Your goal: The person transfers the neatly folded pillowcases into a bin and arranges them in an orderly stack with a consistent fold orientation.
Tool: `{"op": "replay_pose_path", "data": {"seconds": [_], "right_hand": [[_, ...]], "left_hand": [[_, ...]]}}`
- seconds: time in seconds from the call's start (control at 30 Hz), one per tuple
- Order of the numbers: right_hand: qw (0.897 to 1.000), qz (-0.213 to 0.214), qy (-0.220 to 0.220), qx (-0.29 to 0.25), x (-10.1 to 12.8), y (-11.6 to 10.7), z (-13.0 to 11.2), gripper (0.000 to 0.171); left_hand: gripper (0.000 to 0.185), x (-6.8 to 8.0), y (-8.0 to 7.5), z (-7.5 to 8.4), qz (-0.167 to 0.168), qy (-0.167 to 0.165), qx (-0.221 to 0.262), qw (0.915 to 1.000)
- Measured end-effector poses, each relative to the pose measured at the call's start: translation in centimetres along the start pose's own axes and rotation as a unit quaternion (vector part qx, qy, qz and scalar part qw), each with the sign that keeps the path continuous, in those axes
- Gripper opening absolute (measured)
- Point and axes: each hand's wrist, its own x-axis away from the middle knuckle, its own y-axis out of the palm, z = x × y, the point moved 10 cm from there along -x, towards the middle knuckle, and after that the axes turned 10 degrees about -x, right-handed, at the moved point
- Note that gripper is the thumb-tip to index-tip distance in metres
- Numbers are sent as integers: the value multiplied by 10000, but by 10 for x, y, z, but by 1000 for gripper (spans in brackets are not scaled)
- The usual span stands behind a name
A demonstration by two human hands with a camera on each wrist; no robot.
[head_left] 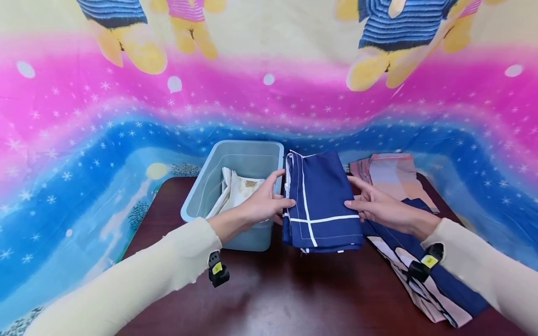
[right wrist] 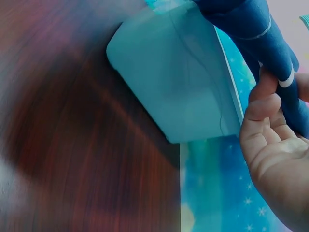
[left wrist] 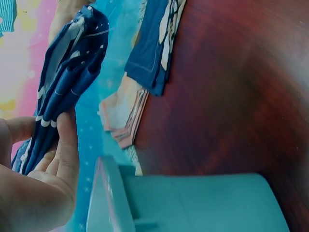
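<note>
A folded navy cloth (head_left: 325,196) with white stripes is held up above the table between both hands. My left hand (head_left: 265,200) grips its left edge, thumb on the front face and fingers behind. On the opposite edge, my right hand (head_left: 378,205) pinches the cloth in the same way. The left wrist view shows the layered folds of the navy cloth (left wrist: 58,92) between thumb and fingers. Just left of the cloth stands a blue-grey plastic bin (head_left: 201,186), with a folded white cloth (head_left: 241,189) inside it.
To the right lie a folded pink and peach cloth (head_left: 395,175) and a navy cloth with a pale patterned side (head_left: 441,275). They rest on a dark red-brown table (head_left: 269,289). Behind the table hangs a colourful printed curtain (head_left: 269,102).
</note>
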Motion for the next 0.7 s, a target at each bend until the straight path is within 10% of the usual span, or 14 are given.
{"op": "replay_pose_path", "data": {"seconds": [0.7], "right_hand": [[9994, -46, -151, -320, -34, 26, -18, 72]], "left_hand": [[79, 4, -49, -1, 0, -73, -774, 9970]]}}
